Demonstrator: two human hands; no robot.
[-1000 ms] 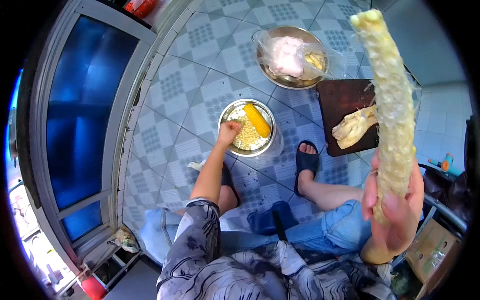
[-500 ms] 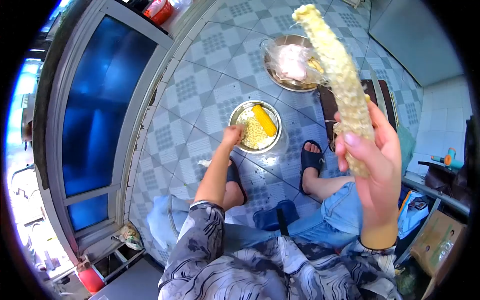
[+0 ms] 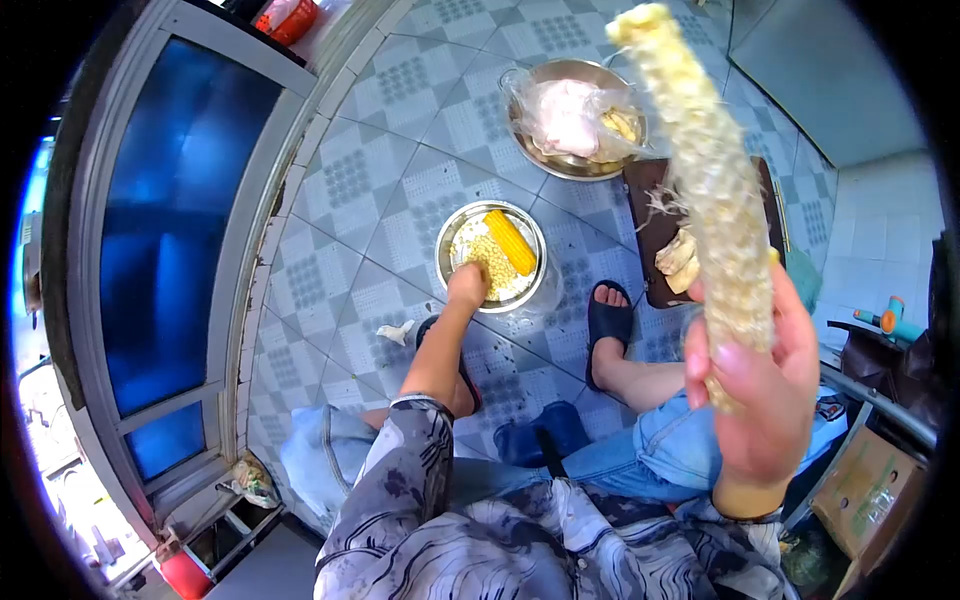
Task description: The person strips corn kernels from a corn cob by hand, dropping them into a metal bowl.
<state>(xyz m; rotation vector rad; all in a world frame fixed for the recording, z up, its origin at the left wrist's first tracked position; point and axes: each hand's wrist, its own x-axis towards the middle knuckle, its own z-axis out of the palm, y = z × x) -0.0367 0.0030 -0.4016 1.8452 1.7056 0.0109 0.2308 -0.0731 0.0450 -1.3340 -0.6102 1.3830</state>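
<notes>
My right hand is closed around the lower end of a corn cob, which is stripped of nearly all its kernels and held upright close to the camera. A small yellow kernel shows by the fingers. My left hand reaches down to the near left side of a metal bowl, its fingers curled in at the loose corn kernels. What those fingers hold, if anything, is hidden. Across the right part of the bowl lies an ear of yellow corn with its kernels on.
Behind the bowl, a larger metal basin holds pale meat in plastic. A dark cutting board with pale pieces lies at right. My slippered feet flank the bowl; a scrap lies on the tiles. A glazed door stands left.
My left hand has moved from the bowl's left rim down to the kernels. The bare cob in my right hand has shifted slightly right and down. The view has shifted a little.
</notes>
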